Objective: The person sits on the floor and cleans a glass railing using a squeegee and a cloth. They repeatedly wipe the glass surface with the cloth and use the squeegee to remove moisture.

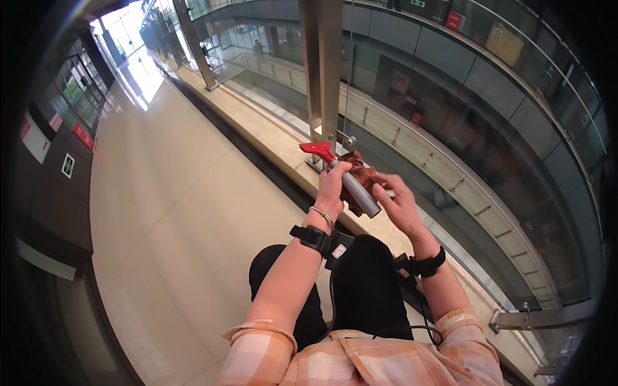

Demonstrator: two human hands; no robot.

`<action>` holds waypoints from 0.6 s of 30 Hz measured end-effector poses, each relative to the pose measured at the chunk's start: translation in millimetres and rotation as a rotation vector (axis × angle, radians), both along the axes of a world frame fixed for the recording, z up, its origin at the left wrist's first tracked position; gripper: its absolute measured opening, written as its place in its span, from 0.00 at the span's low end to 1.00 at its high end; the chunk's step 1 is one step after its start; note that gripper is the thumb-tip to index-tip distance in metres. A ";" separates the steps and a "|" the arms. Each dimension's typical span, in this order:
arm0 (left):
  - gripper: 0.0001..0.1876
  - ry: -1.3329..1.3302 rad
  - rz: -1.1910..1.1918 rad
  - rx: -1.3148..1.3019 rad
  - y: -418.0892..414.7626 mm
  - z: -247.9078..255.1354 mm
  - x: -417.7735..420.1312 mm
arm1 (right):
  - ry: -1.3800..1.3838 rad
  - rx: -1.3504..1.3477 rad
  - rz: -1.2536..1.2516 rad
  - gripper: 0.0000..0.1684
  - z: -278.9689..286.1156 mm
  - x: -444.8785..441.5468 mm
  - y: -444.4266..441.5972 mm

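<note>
My left hand (333, 186) is closed around a scraper (358, 188) with a red head and a grey tubular handle. The red head points up and left, beside the foot of a metal post. A crumpled reddish-brown cloth (359, 172) lies behind the handle, against my left hand. At the cloth's right edge is my right hand (397, 200), its fingers bent and partly blurred; its thumb is near the handle's lower end. The fingertips are partly hidden by the cloth.
A metal post (324, 72) rises from a pale stone ledge (270, 132) beside a glass railing. Beyond the glass are curved lower and upper walkways, with a distant person (259, 48). Glossy beige floor (159, 202) extends along the left. Black wrist devices with cables are on both my forearms.
</note>
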State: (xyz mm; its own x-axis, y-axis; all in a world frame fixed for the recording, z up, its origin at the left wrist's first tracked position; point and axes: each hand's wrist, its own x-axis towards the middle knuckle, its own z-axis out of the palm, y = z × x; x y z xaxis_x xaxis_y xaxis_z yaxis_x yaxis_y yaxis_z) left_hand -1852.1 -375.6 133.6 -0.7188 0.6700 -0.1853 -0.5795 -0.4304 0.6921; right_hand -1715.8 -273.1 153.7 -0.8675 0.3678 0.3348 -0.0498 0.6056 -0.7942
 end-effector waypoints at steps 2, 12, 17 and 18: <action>0.11 -0.024 -0.115 0.078 1.8 -0.6 2.5 | 0.084 0.061 -0.078 0.31 -0.8 6.2 7.4; 0.09 0.122 -0.080 -0.192 21.0 -5.4 45.7 | -0.006 -0.612 0.149 0.26 -23.1 37.8 9.4; 0.08 -0.130 0.060 -0.349 -14.3 -18.5 11.3 | -0.167 -0.172 -0.238 0.25 -88.3 54.0 32.4; 0.09 -0.106 0.061 -0.384 -20.3 -18.7 -4.7 | -0.225 -0.049 -0.370 0.25 -61.9 49.7 28.2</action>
State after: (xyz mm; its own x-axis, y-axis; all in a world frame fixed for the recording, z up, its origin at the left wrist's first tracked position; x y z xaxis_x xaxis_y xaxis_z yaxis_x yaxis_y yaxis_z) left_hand -1856.8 -395.9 114.9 -0.7190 0.4943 -0.4886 -0.6373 -0.1884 0.7472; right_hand -1666.0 -244.9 91.8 -0.7233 0.6788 0.1270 0.3413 0.5113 -0.7887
